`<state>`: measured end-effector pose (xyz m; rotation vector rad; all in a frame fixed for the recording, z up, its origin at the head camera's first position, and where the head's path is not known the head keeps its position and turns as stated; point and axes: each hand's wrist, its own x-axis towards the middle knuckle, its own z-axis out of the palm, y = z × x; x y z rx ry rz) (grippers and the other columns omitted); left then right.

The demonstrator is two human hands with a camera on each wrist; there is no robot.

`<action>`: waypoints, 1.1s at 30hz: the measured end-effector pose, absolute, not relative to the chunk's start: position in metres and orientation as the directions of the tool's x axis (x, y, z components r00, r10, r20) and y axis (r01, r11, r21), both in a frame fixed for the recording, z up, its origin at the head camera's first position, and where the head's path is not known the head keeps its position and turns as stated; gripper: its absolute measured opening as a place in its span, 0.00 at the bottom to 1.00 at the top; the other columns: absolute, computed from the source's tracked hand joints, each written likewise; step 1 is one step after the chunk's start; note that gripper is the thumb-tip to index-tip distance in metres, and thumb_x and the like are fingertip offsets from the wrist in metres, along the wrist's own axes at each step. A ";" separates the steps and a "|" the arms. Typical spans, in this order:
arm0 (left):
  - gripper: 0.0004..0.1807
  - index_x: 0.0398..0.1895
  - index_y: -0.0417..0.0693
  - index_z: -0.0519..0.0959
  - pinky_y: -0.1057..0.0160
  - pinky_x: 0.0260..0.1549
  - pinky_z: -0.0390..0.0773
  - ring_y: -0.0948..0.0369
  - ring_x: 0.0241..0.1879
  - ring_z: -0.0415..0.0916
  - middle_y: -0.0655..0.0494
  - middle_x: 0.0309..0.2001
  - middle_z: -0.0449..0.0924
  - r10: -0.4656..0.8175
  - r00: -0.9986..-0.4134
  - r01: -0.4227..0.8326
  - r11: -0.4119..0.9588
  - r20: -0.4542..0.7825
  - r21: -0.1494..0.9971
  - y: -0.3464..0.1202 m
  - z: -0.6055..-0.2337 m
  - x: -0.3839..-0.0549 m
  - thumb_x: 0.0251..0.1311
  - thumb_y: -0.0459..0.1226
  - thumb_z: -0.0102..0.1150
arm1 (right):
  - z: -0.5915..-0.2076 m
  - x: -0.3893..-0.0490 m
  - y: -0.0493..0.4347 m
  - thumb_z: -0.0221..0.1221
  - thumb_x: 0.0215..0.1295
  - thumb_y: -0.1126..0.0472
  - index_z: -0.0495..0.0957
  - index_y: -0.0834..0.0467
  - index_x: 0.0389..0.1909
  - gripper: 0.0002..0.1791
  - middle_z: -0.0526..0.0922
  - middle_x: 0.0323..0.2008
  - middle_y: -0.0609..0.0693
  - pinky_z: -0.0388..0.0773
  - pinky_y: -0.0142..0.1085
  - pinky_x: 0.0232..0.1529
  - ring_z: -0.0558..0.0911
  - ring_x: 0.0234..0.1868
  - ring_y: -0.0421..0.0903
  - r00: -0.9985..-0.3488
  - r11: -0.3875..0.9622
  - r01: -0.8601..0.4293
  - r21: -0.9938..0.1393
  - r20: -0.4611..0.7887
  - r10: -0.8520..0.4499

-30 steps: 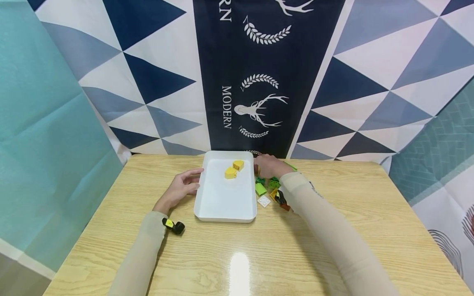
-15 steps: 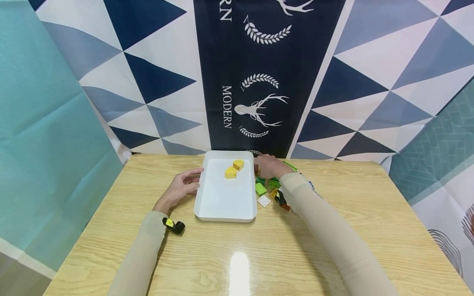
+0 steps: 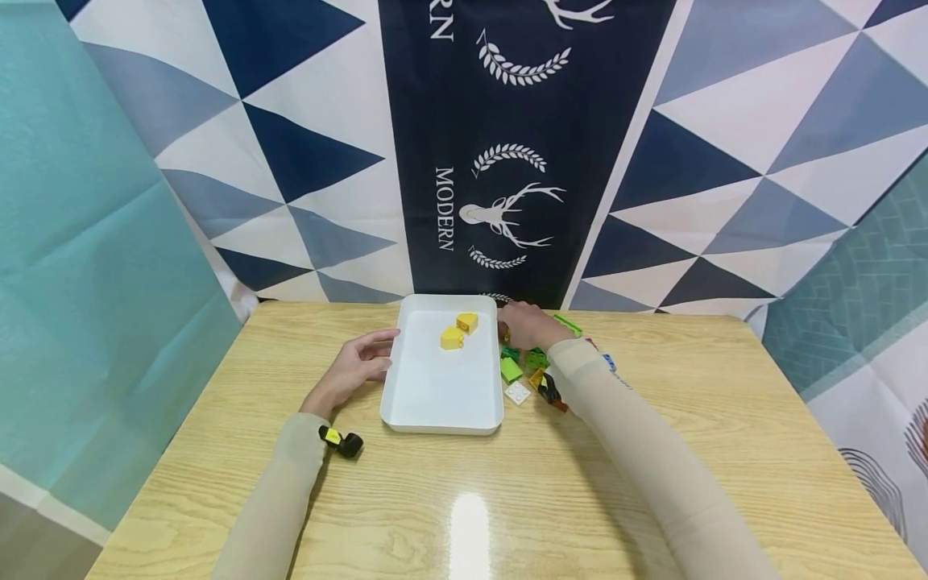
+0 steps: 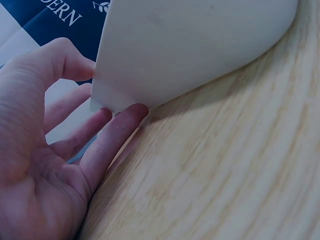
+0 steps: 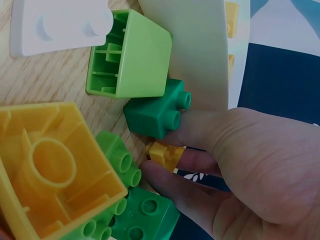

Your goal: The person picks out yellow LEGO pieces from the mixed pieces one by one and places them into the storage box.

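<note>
A white tray holds two yellow wedge-like blocks, one close behind the other. Fingertips of my left hand touch the tray's left wall, and the left wrist view shows the thumb at its edge with the fingers near its base. Beyond the tray's right wall, my right hand reaches down among toy building bricks. In the right wrist view its fingers pinch a small yellow brick. A dark green two-stud brick lies against the thumb, and a lime sloped brick sits beside that.
Right of the tray lie a white plate brick, a large yellow-orange brick and several green bricks. A blue piece and a long lime piece show past the right sleeve. A patterned cloth hangs behind the table.
The right forearm has shifted slightly, and more of the blue and lime pieces beside the sleeve shows. The left hand, tray and the two blocks in it look the same.
</note>
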<state>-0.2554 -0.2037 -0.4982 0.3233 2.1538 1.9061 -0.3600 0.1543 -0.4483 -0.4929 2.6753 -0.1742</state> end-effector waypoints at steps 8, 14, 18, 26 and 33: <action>0.36 0.86 0.36 0.67 0.67 0.51 0.92 0.52 0.67 0.82 0.26 0.81 0.69 0.324 -0.945 0.000 0.129 -0.042 0.992 -0.203 -0.498 -0.256 0.77 0.27 0.60 | -0.429 -0.339 0.151 0.69 0.72 0.72 0.89 0.55 0.54 0.14 0.90 0.52 0.55 0.87 0.47 0.63 0.82 0.54 0.55 -0.863 0.929 -0.311 -0.198 -0.350 -0.364; 0.35 0.86 0.36 0.67 0.67 0.50 0.92 0.50 0.68 0.82 0.26 0.81 0.69 0.325 -0.945 0.006 0.135 -0.038 0.991 -0.203 -0.498 -0.256 0.78 0.27 0.59 | -0.443 -0.354 0.154 0.72 0.70 0.71 0.90 0.53 0.53 0.15 0.90 0.52 0.54 0.87 0.49 0.61 0.81 0.53 0.55 -0.861 0.931 -0.308 -0.194 -0.360 -0.360; 0.35 0.86 0.36 0.67 0.67 0.50 0.92 0.53 0.66 0.83 0.25 0.81 0.69 0.328 -0.944 0.009 0.135 -0.036 0.991 -0.203 -0.498 -0.256 0.77 0.27 0.59 | -0.459 -0.367 0.160 0.73 0.69 0.70 0.90 0.51 0.53 0.16 0.90 0.52 0.53 0.86 0.50 0.62 0.80 0.54 0.54 -0.860 0.929 -0.306 -0.208 -0.359 -0.363; 0.35 0.86 0.35 0.67 0.68 0.49 0.92 0.56 0.64 0.83 0.25 0.81 0.69 0.327 -0.945 0.010 0.132 -0.034 0.991 -0.203 -0.498 -0.255 0.77 0.27 0.59 | -0.444 -0.353 0.156 0.72 0.71 0.69 0.91 0.52 0.55 0.16 0.91 0.53 0.54 0.88 0.49 0.62 0.82 0.54 0.55 -0.856 0.924 -0.321 -0.209 -0.354 -0.377; 0.36 0.86 0.35 0.66 0.68 0.50 0.92 0.56 0.64 0.83 0.24 0.81 0.69 0.328 -0.944 0.008 0.122 -0.033 0.993 -0.203 -0.497 -0.254 0.77 0.27 0.59 | -0.422 -0.337 0.154 0.70 0.73 0.68 0.91 0.53 0.55 0.14 0.90 0.55 0.55 0.89 0.49 0.65 0.83 0.54 0.54 -0.857 0.924 -0.317 -0.213 -0.353 -0.375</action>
